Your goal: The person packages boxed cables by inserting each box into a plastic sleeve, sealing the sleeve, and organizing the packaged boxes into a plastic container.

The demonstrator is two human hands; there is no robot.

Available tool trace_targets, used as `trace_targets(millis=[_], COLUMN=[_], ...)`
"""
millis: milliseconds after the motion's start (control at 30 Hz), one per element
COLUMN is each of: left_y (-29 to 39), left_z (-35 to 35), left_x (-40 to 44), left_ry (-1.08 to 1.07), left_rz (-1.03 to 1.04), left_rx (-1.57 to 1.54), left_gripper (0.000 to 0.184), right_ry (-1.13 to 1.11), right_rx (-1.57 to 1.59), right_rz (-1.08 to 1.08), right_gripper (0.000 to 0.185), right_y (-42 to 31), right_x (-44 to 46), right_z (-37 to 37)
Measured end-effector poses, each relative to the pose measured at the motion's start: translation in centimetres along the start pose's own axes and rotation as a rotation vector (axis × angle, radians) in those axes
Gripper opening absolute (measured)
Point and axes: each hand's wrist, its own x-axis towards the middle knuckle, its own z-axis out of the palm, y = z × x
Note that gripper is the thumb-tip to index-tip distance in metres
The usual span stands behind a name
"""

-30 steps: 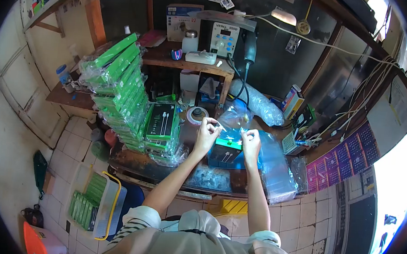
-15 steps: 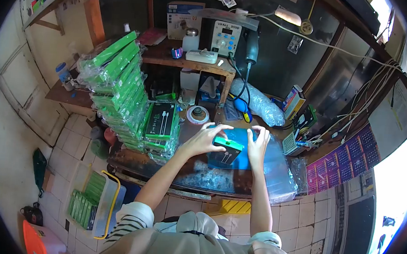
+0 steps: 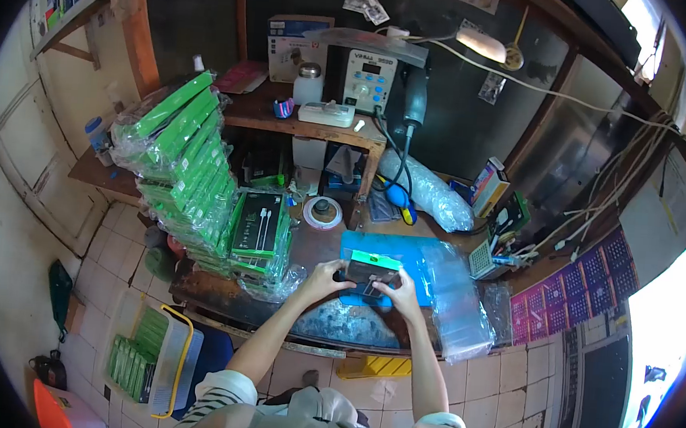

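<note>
A small black box with a green top edge (image 3: 375,270) is held between my two hands over a blue mat (image 3: 423,255). My left hand (image 3: 327,281) grips its left side, with the fingers partly behind it. On the right side my right hand (image 3: 403,293) is closed on the same box, thumb across its front face. Clear plastic sleeves (image 3: 463,318) lie on the mat's right part, beside my right hand. Left of my hands are a plastic-wrapped pile of black and green cable boxes (image 3: 261,224) and a tall leaning stack of green boxes (image 3: 191,164).
Behind the mat stand a round tin (image 3: 323,211) and a bubble-wrap roll (image 3: 424,189). A hot-air station (image 3: 370,81) sits on the raised shelf (image 3: 286,122). To the right is a pen basket (image 3: 483,262). A bin of green boxes (image 3: 173,361) stands on the floor.
My right hand has come in from beside the box and taken hold of its right side. Both hands and the box are lower in view, and the box's front now faces me.
</note>
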Motion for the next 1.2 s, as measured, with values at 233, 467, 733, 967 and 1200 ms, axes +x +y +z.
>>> trace_targets(millis=[233, 467, 733, 967, 1200], left_y=[1.3, 4.7, 8.3, 7.8, 10.4], left_z=[0.2, 2.6, 2.5, 1.3, 0.5], left_x=[-0.3, -0.7, -4.0, -7.8, -14.2], left_ry=[0.05, 0.261, 0.317, 0.71, 0.745], left_rz=[-0.211, -0.216, -0.357, -0.471, -0.582], left_rx=[-0.023, -0.23, -0.121, 0.058, 0.082], left_gripper=[0.041, 0.036, 0.037, 0.049, 0.054], right_ry=[0.235, 0.515, 0.491, -0.065, -0.319], right_rx=[-0.182, -0.34, -0.365, 0.041, 0.011], right_rz=[-0.009, -0.104, 0.052, 0.184, 0.132], right_gripper=[0.027, 0.026, 0.04, 0.026, 0.021], right_y=[3.4, -1.9, -2.0, -3.9, -3.5], right_x=[-1.1, -1.9, -2.9, -6.8, -9.0], right_z=[2.3, 4.7, 5.4, 8.0, 8.5])
